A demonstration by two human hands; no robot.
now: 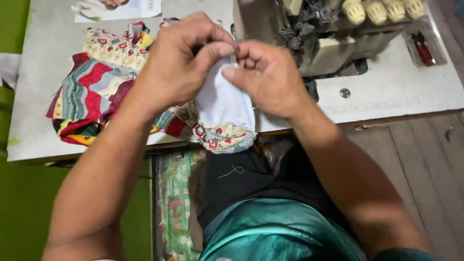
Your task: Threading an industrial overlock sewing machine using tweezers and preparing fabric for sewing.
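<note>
1. Left hand (176,65): closed, thumb and forefinger pinching top edge of white fabric piece (223,104).
2. Right hand (268,77): closed, fingertips gripping same top edge, just beside left hand, thumbs nearly touching.
3. White fabric piece: held above front edge of counter (386,92), lower end hanging over patterned trim (224,140).
4. Patterned cloth pile (94,87): striped and printed, lying on counter left of both hands, partly under left wrist.
5. Sewing machine (328,34): at counter's far right, beyond right hand; cream thread cones (382,9) on top.
6. Loose white thread (232,170): resting on dark garment at lap, below counter edge.
</note>
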